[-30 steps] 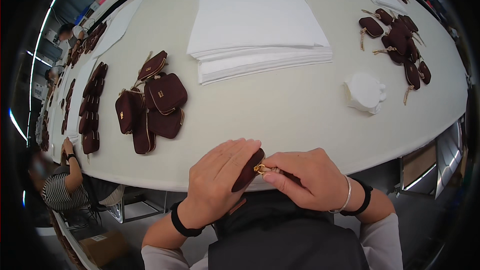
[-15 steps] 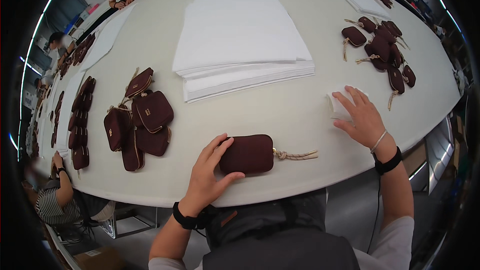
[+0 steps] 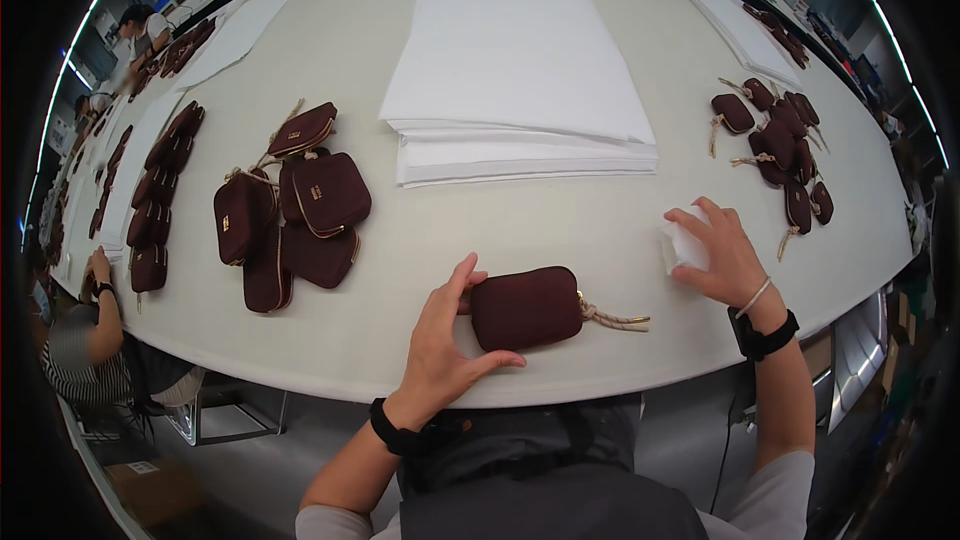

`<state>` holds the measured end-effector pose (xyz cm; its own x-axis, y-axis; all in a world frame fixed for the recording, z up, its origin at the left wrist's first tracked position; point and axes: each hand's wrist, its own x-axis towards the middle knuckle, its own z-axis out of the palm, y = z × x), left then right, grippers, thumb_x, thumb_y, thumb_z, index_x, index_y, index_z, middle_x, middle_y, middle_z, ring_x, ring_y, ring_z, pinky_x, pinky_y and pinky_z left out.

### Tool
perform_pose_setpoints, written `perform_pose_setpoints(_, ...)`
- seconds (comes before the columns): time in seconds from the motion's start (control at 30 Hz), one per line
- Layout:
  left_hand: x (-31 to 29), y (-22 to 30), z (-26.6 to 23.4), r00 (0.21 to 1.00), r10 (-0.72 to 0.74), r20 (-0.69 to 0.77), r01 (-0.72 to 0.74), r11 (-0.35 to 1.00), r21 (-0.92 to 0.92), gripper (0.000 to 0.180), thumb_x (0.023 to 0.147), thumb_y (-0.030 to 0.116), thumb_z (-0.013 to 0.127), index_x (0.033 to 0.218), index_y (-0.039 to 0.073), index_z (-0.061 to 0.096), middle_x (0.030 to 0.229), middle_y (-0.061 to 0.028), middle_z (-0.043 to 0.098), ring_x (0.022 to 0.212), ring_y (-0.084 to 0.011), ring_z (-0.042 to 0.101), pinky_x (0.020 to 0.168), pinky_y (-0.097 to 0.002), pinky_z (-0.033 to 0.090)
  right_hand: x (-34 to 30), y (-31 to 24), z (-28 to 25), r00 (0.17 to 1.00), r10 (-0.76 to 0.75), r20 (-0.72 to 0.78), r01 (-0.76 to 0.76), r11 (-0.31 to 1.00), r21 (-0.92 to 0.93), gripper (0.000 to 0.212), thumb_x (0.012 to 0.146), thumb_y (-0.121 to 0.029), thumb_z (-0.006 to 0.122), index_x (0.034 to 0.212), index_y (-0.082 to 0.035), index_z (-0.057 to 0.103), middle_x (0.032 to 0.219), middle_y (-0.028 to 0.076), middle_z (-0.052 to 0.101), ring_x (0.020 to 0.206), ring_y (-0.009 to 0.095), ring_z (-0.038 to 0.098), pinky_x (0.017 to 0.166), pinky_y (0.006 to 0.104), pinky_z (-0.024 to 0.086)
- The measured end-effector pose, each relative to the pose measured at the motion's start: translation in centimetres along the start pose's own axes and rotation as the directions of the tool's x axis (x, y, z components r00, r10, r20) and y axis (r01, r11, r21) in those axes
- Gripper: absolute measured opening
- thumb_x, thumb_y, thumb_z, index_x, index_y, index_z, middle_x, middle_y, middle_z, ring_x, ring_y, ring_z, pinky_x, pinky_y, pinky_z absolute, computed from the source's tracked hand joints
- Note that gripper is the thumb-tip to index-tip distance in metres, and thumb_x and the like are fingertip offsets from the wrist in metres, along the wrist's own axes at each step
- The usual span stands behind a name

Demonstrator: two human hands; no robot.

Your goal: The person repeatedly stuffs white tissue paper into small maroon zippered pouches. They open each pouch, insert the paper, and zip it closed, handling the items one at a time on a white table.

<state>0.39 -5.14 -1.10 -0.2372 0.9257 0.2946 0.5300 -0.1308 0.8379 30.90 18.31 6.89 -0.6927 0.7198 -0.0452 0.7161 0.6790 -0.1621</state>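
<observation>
A dark burgundy zip pouch [image 3: 527, 309] lies on the table near its front edge, its beige cord pull [image 3: 615, 320] pointing right. My left hand [image 3: 445, 340] curves around the pouch's left end, fingers at the upper left corner and thumb along the lower edge. To the right, my right hand [image 3: 728, 258] has its fingers and thumb closed on a small white folded cloth or pad [image 3: 688, 243]; its exact kind is unclear. Left of my left hand lies a loose pile of similar pouches [image 3: 330, 195], with gold zips and cord pulls.
A stack of white sheets [image 3: 520, 70] lies mid-table. Another pouch pile [image 3: 780, 140] is at the right, and a row of pouches [image 3: 155, 195] at the left. The pale table [image 3: 560, 220] has a curved front edge. Co-workers sit at the left and far sides.
The view has shifted, so the table's contents appear displaced. My right fingers have closed around the white pad, which is now tilted up. My left hand stays at the pouch's left end.
</observation>
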Motion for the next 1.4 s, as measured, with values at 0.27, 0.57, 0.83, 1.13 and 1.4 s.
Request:
perform_pose_setpoints(0.27, -0.6, -0.4, -1.2, 0.998, -0.067, 0.017, 0.068, 0.991, -0.118, 0.122, 0.062, 0.019, 0.098, 0.16, 0.005, 0.027, 0.139, -0.0179, 0.058, 0.125, -0.0301, 0.061, 0.103, -0.0412, 0.054, 0.4, -16.9, -4.3, 0.857, -0.476, -0.196, 0.51, 0.835, 0.204, 0.078, 0.07, -0.021, 0.082, 0.144, -0.019, 0.057, 0.146, 0.023, 0.046, 0.122, 0.045, 0.048, 0.103, 0.0499, 0.043)
perform_pose_setpoints(0.57, -0.8, -0.4, -0.9, 1.0, 0.012, 0.004, -0.012, 0.997, -0.073, 0.115, 0.063, 0.008, 0.093, 0.159, 0.005, 0.03, 0.14, -0.015, 0.058, 0.12, -0.0331, 0.059, 0.104, -0.0424, 0.049, 0.8, -18.9, 2.6, 0.922, -0.362, -0.139, 0.383, 0.906, 0.181, 0.078, 0.078, -0.034, 0.082, 0.149, -0.02, 0.052, 0.147, 0.021, 0.044, 0.121, 0.045, 0.046, 0.1, 0.052, 0.043)
perform_pose_setpoints(0.83, -1.3, -1.0, -0.7, 0.999, -0.023, -0.026, 0.019, 0.989, -0.147, 0.121, 0.061, 0.003, 0.092, 0.16, 0.002, 0.024, 0.141, -0.0161, 0.057, 0.122, -0.0348, 0.057, 0.104, -0.0424, 0.049, 0.5, -22.1, 0.1, 0.857, -0.339, -0.389, 0.369, 0.929, 0.003, 0.08, 0.077, -0.031, 0.08, 0.15, -0.013, 0.053, 0.152, 0.025, 0.043, 0.129, 0.048, 0.045, 0.105, 0.0541, 0.038)
perform_pose_setpoints(1.13, -1.5, -1.2, -1.3, 1.0, 0.022, -0.02, -0.023, 0.997, -0.077, 0.119, 0.063, 0.006, 0.092, 0.16, 0.002, 0.023, 0.139, -0.0172, 0.059, 0.131, -0.0362, 0.051, 0.109, -0.0438, 0.045, 1.1, -21.8, -2.4, 0.859, -0.363, -0.36, 0.408, 0.911, 0.055, 0.074, 0.083, -0.032, 0.076, 0.148, -0.007, 0.052, 0.148, 0.027, 0.045, 0.129, 0.046, 0.045, 0.11, 0.0479, 0.037)
perform_pose_setpoints(1.4, -0.6, -0.6, -1.1, 0.999, 0.053, -0.001, -0.053, 0.997, -0.059, 0.103, 0.064, 0.008, 0.091, 0.153, 0.003, 0.04, 0.138, -0.0168, 0.058, 0.132, -0.0377, 0.05, 0.108, -0.0457, 0.044, -0.9, -19.3, 5.2, 0.955, -0.209, -0.209, 0.235, 0.965, 0.112, 0.073, 0.084, -0.031, 0.076, 0.15, -0.011, 0.051, 0.148, 0.03, 0.04, 0.124, 0.048, 0.043, 0.11, 0.0546, 0.036)
